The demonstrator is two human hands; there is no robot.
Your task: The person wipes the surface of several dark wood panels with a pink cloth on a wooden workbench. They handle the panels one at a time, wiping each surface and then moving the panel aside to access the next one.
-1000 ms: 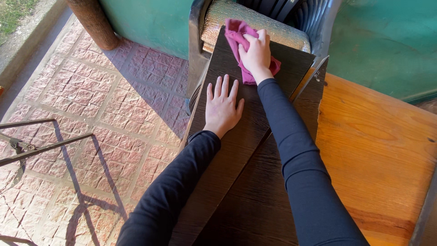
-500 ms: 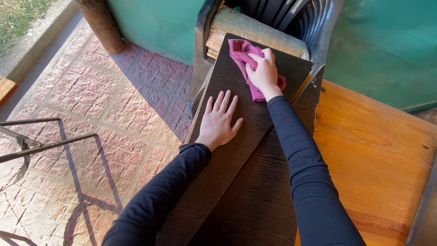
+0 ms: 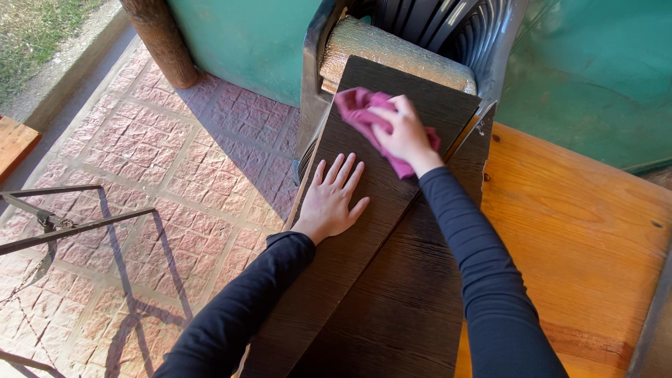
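A long dark brown wooden board (image 3: 350, 259) lies slanted across another dark board (image 3: 413, 308), its far end resting on a stack of dark plastic chairs (image 3: 427, 28). My left hand (image 3: 334, 199) lies flat on the upper board with fingers spread, near its left edge. My right hand (image 3: 402, 133) presses a crumpled pink cloth (image 3: 360, 112) onto the board's far end. Both arms wear long black sleeves.
An orange-brown wooden tabletop (image 3: 581, 238) lies under the boards on the right. A teal wall (image 3: 595, 70) stands behind. On the left is a reddish paved floor (image 3: 154, 196), a metal frame (image 3: 63, 217), a tree trunk (image 3: 161, 42) and a wooden corner (image 3: 14, 143).
My right hand and the pink cloth have slid along the board's far end, toward me and slightly left. My left hand stays flat on the board.
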